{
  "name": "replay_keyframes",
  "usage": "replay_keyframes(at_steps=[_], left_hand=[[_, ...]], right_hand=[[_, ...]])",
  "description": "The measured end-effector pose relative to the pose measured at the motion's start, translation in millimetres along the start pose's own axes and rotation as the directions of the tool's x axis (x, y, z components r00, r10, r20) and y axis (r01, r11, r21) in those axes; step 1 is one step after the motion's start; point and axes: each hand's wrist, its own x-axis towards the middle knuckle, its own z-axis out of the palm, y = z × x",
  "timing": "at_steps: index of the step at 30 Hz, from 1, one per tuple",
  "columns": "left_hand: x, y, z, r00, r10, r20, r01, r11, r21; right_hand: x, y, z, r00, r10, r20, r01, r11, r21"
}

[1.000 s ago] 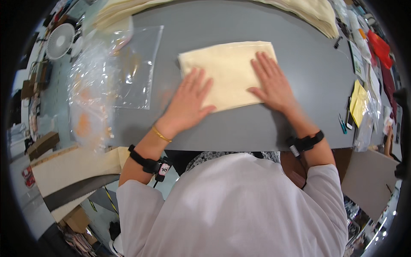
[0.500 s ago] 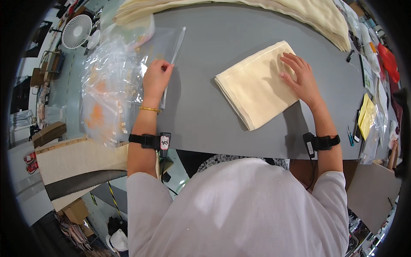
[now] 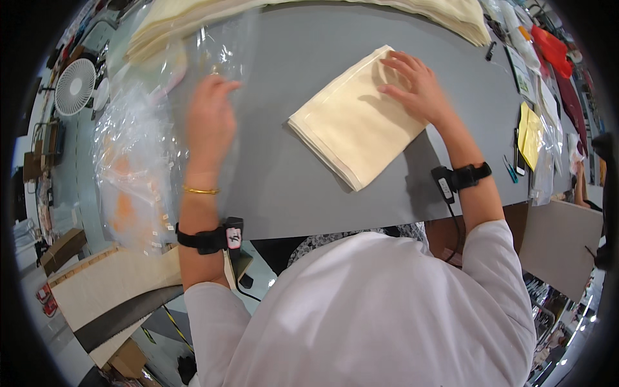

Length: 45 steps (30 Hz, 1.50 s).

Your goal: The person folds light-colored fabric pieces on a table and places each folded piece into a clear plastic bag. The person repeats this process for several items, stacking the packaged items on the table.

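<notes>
My left hand (image 3: 211, 116) is blurred by motion, its fingers closed at a clear plastic bag (image 3: 227, 44) that trails beside and beyond it. Exactly where the fingers grip the film is hard to make out. Left of that hand lies a pile of clear plastic bags (image 3: 132, 187) with small labels and orange patches. A folded cream cloth (image 3: 354, 122), several layers thick, rests at an angle on the grey table (image 3: 277, 200). Over the cloth's far right corner, my right hand (image 3: 414, 87) has its fingers spread, holding nothing.
Long cream fabric (image 3: 309, 8) is stacked along the table's far edge. On the right are a yellow packet (image 3: 530, 135), a dark phone-like object (image 3: 518, 155), teal snips (image 3: 510, 169) and red material (image 3: 552, 51). A white fan (image 3: 75, 87) stands beyond the left side.
My left hand has moved with the clear bag, which shifted away from me and blurred. The whole view has also turned a little. My right hand stays over the folded cloth.
</notes>
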Motion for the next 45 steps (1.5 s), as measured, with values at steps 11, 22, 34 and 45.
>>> replay_keyframes(at_steps=[11, 22, 34, 45], left_hand=[[-16, 83, 61, 0.816, -0.118, 0.566, 0.229, 0.965, -0.129], [-53, 143, 81, 0.834, -0.182, 0.521, 0.368, 0.887, -0.279], [-7, 142, 18, 0.887, 0.156, 0.435, -0.16, 0.987, -0.027], [-95, 190, 39, 0.785, 0.313, 0.535, -0.154, 0.934, -0.321]], right_hand=[[-57, -132, 71, 0.978, -0.171, -0.117, 0.164, 0.984, -0.063], [-89, -98, 32, 0.899, -0.078, -0.431, 0.289, 0.845, 0.451], [-9, -144, 73, 0.983, -0.17, -0.065, 0.137, 0.926, -0.351], [-41, -78, 46, 0.819, -0.563, 0.112, 0.574, 0.796, -0.194]])
